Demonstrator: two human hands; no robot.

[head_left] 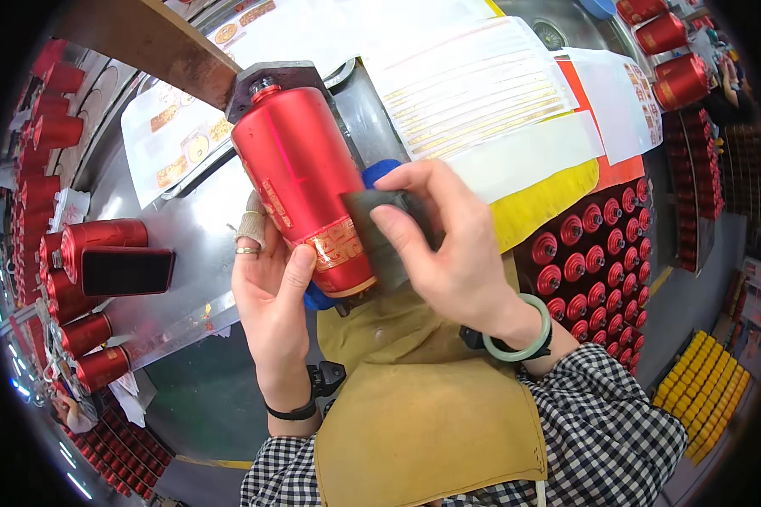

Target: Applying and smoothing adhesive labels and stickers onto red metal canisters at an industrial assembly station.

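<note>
A red metallic bottle [300, 177] with a gold label band near its base lies tilted in the middle of the view, its neck pointing up toward a dark metal bracket [279, 78]. My left hand [271, 287] cups the bottle's lower end from the left, thumb resting on the gold band. My right hand [448, 245] presses a dark grey flat pad [380, 232] against the bottle's right side, over the band. A blue object [380, 171] shows behind the bottle, mostly hidden.
Sheets of gold labels [473, 84] lie on the steel bench [186, 228] behind. A black phone [127, 270] rests on red bottles [84, 287] at the left. A crate of red bottles [592, 253] stands right, more at top right [668, 59]. A tan apron [423, 406] covers my lap.
</note>
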